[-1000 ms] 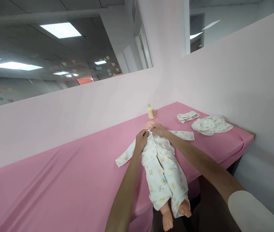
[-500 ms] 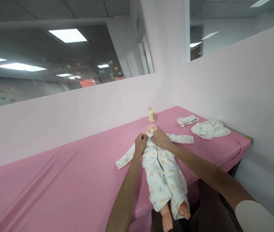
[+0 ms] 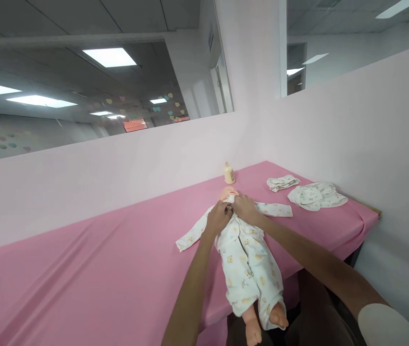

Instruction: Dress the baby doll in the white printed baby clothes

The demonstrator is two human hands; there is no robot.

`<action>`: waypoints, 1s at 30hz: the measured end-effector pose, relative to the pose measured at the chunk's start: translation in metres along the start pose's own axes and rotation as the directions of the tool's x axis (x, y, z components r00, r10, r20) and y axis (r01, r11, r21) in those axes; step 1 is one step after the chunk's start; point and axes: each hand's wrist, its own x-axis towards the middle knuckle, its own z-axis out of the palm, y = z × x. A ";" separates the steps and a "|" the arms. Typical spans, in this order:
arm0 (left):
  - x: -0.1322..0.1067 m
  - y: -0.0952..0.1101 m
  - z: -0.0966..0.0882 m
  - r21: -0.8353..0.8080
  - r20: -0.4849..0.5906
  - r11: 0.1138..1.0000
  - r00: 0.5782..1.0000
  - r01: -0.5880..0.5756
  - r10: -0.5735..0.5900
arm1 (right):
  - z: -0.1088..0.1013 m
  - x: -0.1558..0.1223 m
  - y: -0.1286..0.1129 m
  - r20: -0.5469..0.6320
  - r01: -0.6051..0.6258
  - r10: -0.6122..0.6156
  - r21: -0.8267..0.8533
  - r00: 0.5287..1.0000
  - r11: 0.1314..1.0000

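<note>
A baby doll (image 3: 227, 193) lies on its back on the pink table (image 3: 99, 269), dressed in a white printed sleepsuit (image 3: 245, 262). Its bare feet hang over the near edge. My left hand (image 3: 217, 217) and my right hand (image 3: 244, 208) meet at the suit's neckline, just below the doll's chin. Both pinch the fabric there with closed fingers. The suit's sleeves lie flat, spread out to either side.
A small cream bottle (image 3: 229, 173) stands by the pink wall behind the doll's head. A folded white cloth (image 3: 282, 182) and a crumpled printed garment (image 3: 316, 195) lie at the table's right end. Low pink walls bound the table at the back and right.
Both hands have stayed at the suit's collar, shifting slightly closer together. The view has tilted a little, so the doll sits lower in the picture.
</note>
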 end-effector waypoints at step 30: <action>0.005 -0.009 0.000 -0.473 -0.145 0.872 0.966 0.122 -0.213 | 0.001 -0.026 0.002 -0.119 -0.199 0.268 0.406 0.956 0.892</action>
